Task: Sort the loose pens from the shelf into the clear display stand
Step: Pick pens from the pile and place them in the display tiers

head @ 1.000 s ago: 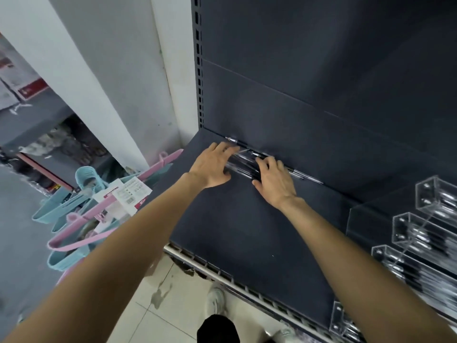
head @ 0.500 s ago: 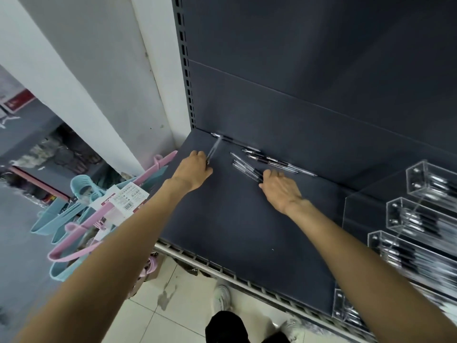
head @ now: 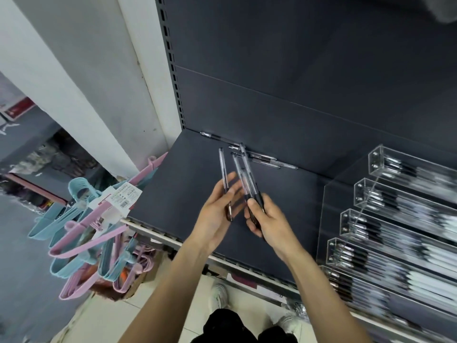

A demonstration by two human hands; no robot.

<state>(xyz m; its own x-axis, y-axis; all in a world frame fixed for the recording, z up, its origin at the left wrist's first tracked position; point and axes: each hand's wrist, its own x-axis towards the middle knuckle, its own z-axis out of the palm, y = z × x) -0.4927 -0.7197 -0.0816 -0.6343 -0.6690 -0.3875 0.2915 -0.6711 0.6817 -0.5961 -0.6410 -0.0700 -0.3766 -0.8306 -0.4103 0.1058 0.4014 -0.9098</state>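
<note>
Clear plastic pens are held above the dark shelf (head: 197, 189), lifted off its surface. One pen (head: 224, 179) is pinched in the left hand (head: 217, 214), thumb laid over the barrel and fingers curled loosely behind it, dark tip end pointing down toward the palm. Two pens (head: 243, 174) are gripped in the right hand (head: 269, 224) by their dark lower ends, the clear barrels fanning upward and away. The two hands are brought close together, almost touching, which is judged to serve a gathering of the pens into one bundle so that all can be carried in a single trip.

Several loose pens (head: 262, 158) are left lying along the back edge of the shelf, against the rear panel, where they seem to have rolled to rest. The clear display stand (head: 371, 194) is set on the same shelf to the right, its stepped compartments already stocked with pens, though blur hides the detail. Pink and blue hangers (head: 81, 231) are hung beyond the left end of the shelf, well apart from the work.

The collecting step is judged to be under way, with no held pen yet placed in the stand.
</note>
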